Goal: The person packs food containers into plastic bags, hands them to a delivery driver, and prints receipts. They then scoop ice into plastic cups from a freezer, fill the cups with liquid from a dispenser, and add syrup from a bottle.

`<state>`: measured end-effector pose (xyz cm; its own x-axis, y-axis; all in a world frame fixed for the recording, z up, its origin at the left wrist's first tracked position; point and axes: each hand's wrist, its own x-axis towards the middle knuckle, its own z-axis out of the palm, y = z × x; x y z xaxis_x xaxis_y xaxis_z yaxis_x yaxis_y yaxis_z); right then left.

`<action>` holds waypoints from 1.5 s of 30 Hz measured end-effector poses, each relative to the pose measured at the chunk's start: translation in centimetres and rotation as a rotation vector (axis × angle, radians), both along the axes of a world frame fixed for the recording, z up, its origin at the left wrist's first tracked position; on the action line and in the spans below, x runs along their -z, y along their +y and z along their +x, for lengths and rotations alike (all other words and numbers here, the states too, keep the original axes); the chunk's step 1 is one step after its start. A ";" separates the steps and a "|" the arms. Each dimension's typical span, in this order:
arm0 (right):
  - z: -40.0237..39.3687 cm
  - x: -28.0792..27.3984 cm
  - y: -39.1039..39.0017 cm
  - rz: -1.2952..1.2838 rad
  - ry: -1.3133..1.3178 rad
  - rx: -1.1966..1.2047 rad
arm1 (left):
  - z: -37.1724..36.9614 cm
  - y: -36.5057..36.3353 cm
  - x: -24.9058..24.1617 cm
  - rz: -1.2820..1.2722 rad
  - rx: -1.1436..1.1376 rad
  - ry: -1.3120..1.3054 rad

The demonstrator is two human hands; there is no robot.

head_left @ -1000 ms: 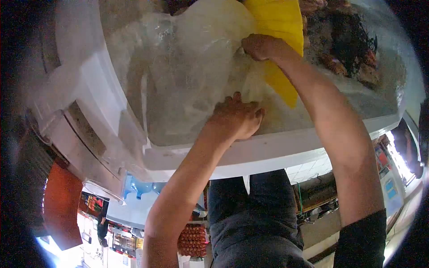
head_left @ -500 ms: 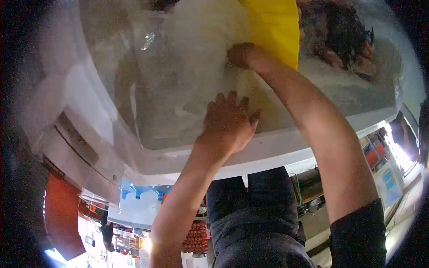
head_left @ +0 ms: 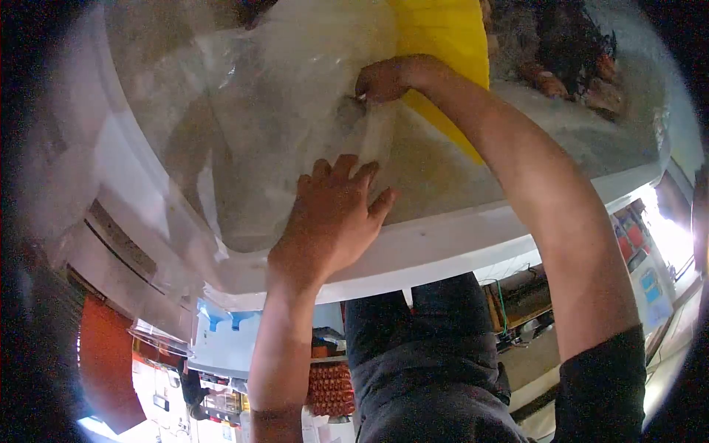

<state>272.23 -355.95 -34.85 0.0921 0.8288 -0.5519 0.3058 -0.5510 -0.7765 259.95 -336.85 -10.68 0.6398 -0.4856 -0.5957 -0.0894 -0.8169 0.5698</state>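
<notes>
My left hand (head_left: 332, 214) lies palm down near the front rim of a large white tub (head_left: 443, 240), its fingers spread over a clear plastic sheet (head_left: 258, 140). Farther in, my right hand (head_left: 384, 80) is closed, its fingers curled down at the plastic. Something small and pale shows at its fingertips, too small to name. A yellow sheet (head_left: 450, 44) lies under and beside my right wrist. Behind it at the upper right are dark and reddish-brown items (head_left: 569, 59), too blurred to name.
Below the tub's edge, my legs in dark trousers (head_left: 421, 347) show. A blue-white container (head_left: 229, 340), a stack of reddish-brown round items (head_left: 330, 387) and an orange-red panel (head_left: 107, 362) are at the lower left. Shelves (head_left: 524, 303) stand at the lower right.
My left hand has moved left and slightly toward the rim. My right hand has shifted left, and more of the yellow sheet shows below its wrist.
</notes>
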 end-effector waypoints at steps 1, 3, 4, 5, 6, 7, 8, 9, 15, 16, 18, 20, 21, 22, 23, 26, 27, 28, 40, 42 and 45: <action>0.4 -1.3 0.5 -0.009 -0.021 -0.053 | 0.2 0.1 -0.7 0.039 -0.019 0.037; 1.2 -4.2 1.1 -0.011 -0.042 -0.108 | 0.1 0.5 -1.1 0.017 -0.016 0.048; 1.9 -6.1 1.3 0.025 -0.048 -0.182 | 0.0 0.7 -1.3 -0.008 -0.011 0.060; 2.5 -7.5 1.6 0.061 -0.054 -0.257 | -0.2 0.9 -1.5 -0.003 -0.014 0.055; 2.9 -8.1 1.8 0.065 -0.058 -0.260 | -0.4 1.0 -1.9 -0.028 -0.028 0.040; 3.4 -8.9 2.1 -0.049 -0.075 -0.313 | -0.6 1.1 -2.2 -0.054 -0.044 0.023; 3.7 -9.6 2.4 -0.164 -0.092 -0.364 | -0.6 1.2 -2.6 -0.051 -0.048 0.016; 3.9 -9.6 2.1 -0.160 -0.100 -0.369 | -0.4 1.3 -3.2 -0.034 -0.038 0.061; 5.8 -15.7 -1.8 0.253 -0.295 -0.200 | -0.8 1.4 -6.4 -0.031 -0.193 -0.055; 6.0 -17.7 -1.6 0.156 -0.245 -0.103 | -1.1 1.4 -7.5 -0.007 -0.242 -0.169; 6.6 -21.1 -1.7 0.066 -0.210 -0.020 | -1.0 1.9 -10.5 -0.091 -0.297 -0.236; 6.5 -23.5 -2.1 0.054 -0.272 0.054 | -3.7 3.1 -13.4 -0.142 -0.358 -0.301; 6.6 -25.3 -2.1 0.029 -0.272 0.072 | -5.6 3.9 -15.2 -0.167 -0.444 -0.452; 6.8 -27.1 -1.9 0.014 -0.271 0.086 | -7.2 5.0 -16.8 -0.181 -0.524 -0.610; 7.2 -29.0 -1.6 -0.079 -0.225 0.125 | -9.5 7.1 -16.7 -0.112 -0.577 -0.866; 7.0 -33.0 -3.0 -0.147 -0.469 0.055 | -14.3 10.0 -15.4 0.140 -0.726 -1.115; 6.3 -35.0 -2.2 -0.133 -0.487 0.032 | -13.5 9.8 -14.3 0.236 -0.904 -1.107; 5.6 -37.0 -1.2 -0.102 -0.496 0.128 | -12.7 9.5 -13.3 0.325 -1.087 -1.091; 0.4 -47.2 14.3 -0.132 -0.710 -0.224 | -8.7 10.0 -9.5 -0.085 -1.163 -0.856; -1.6 -47.6 16.5 -0.171 -0.816 -0.246 | -8.1 9.7 -10.1 -0.064 -1.113 -0.857; -4.1 -48.0 17.9 -0.178 -1.071 -0.195 | -7.5 9.6 -10.2 -0.082 -1.132 -0.839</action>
